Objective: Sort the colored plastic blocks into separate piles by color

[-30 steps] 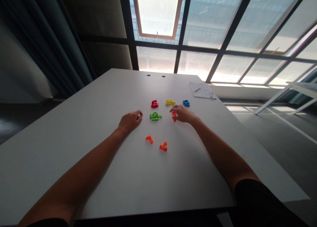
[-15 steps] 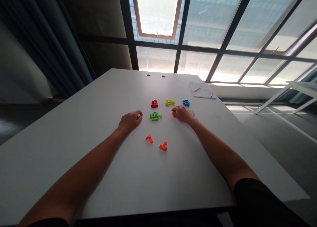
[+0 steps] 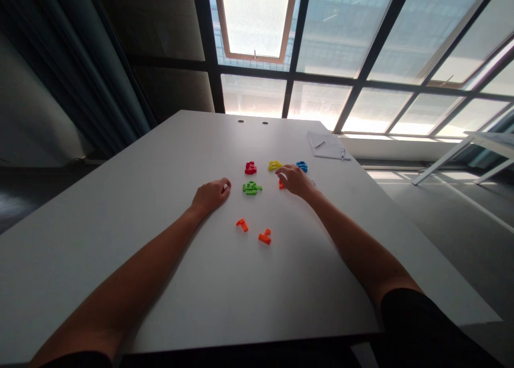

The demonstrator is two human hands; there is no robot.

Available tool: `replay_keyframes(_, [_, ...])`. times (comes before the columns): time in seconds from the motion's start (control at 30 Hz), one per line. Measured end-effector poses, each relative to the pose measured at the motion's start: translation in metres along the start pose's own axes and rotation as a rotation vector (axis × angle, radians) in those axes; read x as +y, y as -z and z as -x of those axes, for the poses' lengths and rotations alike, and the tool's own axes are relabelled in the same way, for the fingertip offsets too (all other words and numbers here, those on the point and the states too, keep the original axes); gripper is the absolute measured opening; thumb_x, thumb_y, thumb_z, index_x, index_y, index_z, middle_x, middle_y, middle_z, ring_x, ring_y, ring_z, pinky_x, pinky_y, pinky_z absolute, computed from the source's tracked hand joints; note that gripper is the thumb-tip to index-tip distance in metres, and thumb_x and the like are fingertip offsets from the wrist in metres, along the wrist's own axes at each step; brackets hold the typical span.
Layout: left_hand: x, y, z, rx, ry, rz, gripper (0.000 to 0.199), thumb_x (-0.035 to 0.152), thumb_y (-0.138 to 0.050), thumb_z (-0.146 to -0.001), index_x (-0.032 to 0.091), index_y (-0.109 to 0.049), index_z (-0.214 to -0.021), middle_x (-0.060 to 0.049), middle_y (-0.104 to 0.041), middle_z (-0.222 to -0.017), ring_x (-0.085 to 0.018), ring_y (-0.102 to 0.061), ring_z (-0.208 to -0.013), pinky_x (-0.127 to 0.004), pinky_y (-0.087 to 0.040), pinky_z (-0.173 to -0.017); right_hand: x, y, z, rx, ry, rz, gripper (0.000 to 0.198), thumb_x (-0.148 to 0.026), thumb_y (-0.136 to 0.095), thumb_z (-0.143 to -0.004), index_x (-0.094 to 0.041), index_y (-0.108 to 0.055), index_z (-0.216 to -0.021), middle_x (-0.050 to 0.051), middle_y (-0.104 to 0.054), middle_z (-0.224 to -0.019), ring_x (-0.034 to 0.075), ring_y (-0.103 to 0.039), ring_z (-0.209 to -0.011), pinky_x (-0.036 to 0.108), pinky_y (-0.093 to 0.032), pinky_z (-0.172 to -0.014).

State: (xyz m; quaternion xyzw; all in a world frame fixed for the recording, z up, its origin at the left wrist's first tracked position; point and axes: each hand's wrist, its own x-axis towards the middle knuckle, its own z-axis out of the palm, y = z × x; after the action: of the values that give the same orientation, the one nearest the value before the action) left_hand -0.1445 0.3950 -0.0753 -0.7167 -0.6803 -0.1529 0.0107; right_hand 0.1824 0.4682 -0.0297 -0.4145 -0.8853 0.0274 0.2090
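My left hand (image 3: 211,195) rests on the white table (image 3: 193,282), its fingers curled in and nothing visible in them. Closest to it is a cluster of green blocks (image 3: 251,188). My right hand (image 3: 295,179) arches over an orange-red block (image 3: 281,185), fingers apart and a little above it; part of that block is hidden. Beyond the fingertips lie yellow blocks (image 3: 275,165). Blue blocks (image 3: 302,166) sit just behind the right hand, partly covered. A pale piece (image 3: 312,183) shows beside the wrist. Two loose orange blocks (image 3: 242,225) (image 3: 265,237) lie nearer to me.
Red blocks (image 3: 250,167) lie behind the green ones. Paper sheets (image 3: 329,145) with pens on them are near the table's far right edge. Two round holes (image 3: 265,123) pierce the far end. Windows stand beyond, and another table (image 3: 492,143) is at the right.
My right hand has lifted slightly and moved away from me, its fingers coming off the orange-red block. The left hand has stayed in place.
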Motion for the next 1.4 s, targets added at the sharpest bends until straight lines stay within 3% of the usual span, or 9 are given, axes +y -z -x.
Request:
replay_keyframes(0.17, [0.0, 0.0, 0.0, 0.001, -0.001, -0.004, 0.028, 0.037, -0.052, -0.096, 0.029, -0.072, -0.113, -0.006, -0.079, -0.101, -0.026, -0.073, -0.088, -0.032, -0.051, -0.076, -0.053, 0.004, 0.007, -0.263, 0.348, -0.238, 0.018, -0.027, -0.068, -0.102, -0.018, -0.077, -0.115, 0.008, -0.077, -0.107, 0.018, -0.069, -0.087, 0.029, -0.049, -0.082])
replay_keyframes(0.3, [0.0, 0.001, 0.0, 0.001, -0.006, -0.006, 0.028, 0.037, -0.051, -0.097, 0.029, -0.072, -0.113, -0.006, -0.079, -0.1, -0.026, -0.073, -0.088, -0.032, -0.051, -0.075, -0.098, -0.008, 0.02, -0.337, 0.562, -0.27, 0.03, -0.038, -0.074, -0.099, -0.02, -0.074, -0.124, 0.011, -0.074, -0.119, 0.022, -0.068, -0.102, 0.034, -0.049, -0.09])
replay_keyframes(0.43, [0.001, 0.003, 0.001, -0.001, -0.001, -0.011, 0.028, 0.037, -0.05, -0.097, 0.029, -0.071, -0.113, -0.005, -0.079, -0.101, -0.026, -0.073, -0.087, -0.032, -0.051, -0.075, -0.114, -0.016, 0.025, -0.435, 0.669, -0.24, 0.03, -0.03, -0.076, -0.097, -0.019, -0.073, -0.125, 0.01, -0.073, -0.121, 0.024, -0.065, -0.108, 0.035, -0.047, -0.095])
replay_keyframes(0.53, [0.001, 0.003, 0.001, -0.004, 0.004, -0.013, 0.027, 0.037, -0.051, -0.097, 0.029, -0.071, -0.113, -0.005, -0.079, -0.101, -0.026, -0.073, -0.087, -0.032, -0.051, -0.076, -0.105, -0.012, 0.022, -0.481, 0.595, -0.18, 0.025, -0.023, -0.076, -0.097, -0.017, -0.073, -0.121, 0.009, -0.074, -0.111, 0.023, -0.066, -0.102, 0.034, -0.047, -0.09])
replay_keyframes(0.67, [0.001, 0.002, 0.0, -0.001, 0.0, -0.012, 0.027, 0.036, -0.051, -0.097, 0.029, -0.072, -0.114, -0.005, -0.079, -0.102, -0.027, -0.074, -0.089, -0.033, -0.052, -0.076, -0.079, 0.005, 0.014, -0.621, 0.382, -0.099, 0.03, -0.022, -0.08, -0.091, -0.019, -0.073, -0.12, 0.009, -0.074, -0.111, 0.021, -0.066, -0.095, 0.029, -0.046, -0.076])
replay_keyframes(0.8, [0.001, 0.002, 0.0, -0.012, 0.009, -0.006, 0.027, 0.036, -0.052, -0.097, 0.029, -0.072, -0.114, -0.006, -0.08, -0.103, -0.027, -0.074, -0.09, -0.032, -0.052, -0.077, -0.05, 0.023, 0.01, -0.741, 0.133, -0.021, 0.049, -0.025, -0.086, -0.084, -0.024, -0.071, -0.131, 0.007, -0.075, -0.11, 0.022, -0.069, -0.094, 0.027, -0.046, -0.072])
replay_keyframes(0.93, [0.001, 0.002, 0.0, -0.012, 0.008, -0.006, 0.028, 0.036, -0.052, -0.097, 0.03, -0.073, -0.115, -0.006, -0.08, -0.102, -0.026, -0.074, -0.09, -0.032, -0.053, -0.079, -0.024, 0.033, 0.008, -0.751, -0.034, 0.01, 0.074, -0.029, -0.087, -0.083, -0.026, -0.059, -0.151, 0.009, -0.077, -0.114, 0.025, -0.07, -0.1, 0.028, -0.05, -0.079])
replay_keyframes(1.13, [0.001, 0.003, 0.0, -0.025, 0.014, -0.007, 0.028, 0.036, -0.051, -0.097, 0.029, -0.072, -0.115, -0.006, -0.08, -0.104, -0.025, -0.074, -0.091, -0.031, -0.052, -0.078, 0.0, 0.034, 0.007, -0.748, -0.11, 0.057, 0.08, -0.037, -0.086, -0.083, -0.023, -0.055, -0.155, 0.012, -0.075, -0.123, 0.029, -0.07, -0.109, 0.032, -0.052, -0.086])
replay_keyframes(1.4, [0.002, 0.004, 0.0, -0.023, 0.016, -0.006, 0.027, 0.037, -0.051, -0.097, 0.029, -0.071, -0.114, -0.005, -0.079, -0.104, -0.026, -0.073, -0.091, -0.031, -0.051, -0.075, 0.001, 0.025, 0.004, -0.722, -0.126, 0.013, 0.096, -0.04, -0.083, -0.084, -0.026, -0.036, -0.167, 0.011, -0.074, -0.123, 0.028, -0.069, -0.108, 0.031, -0.051, -0.086])
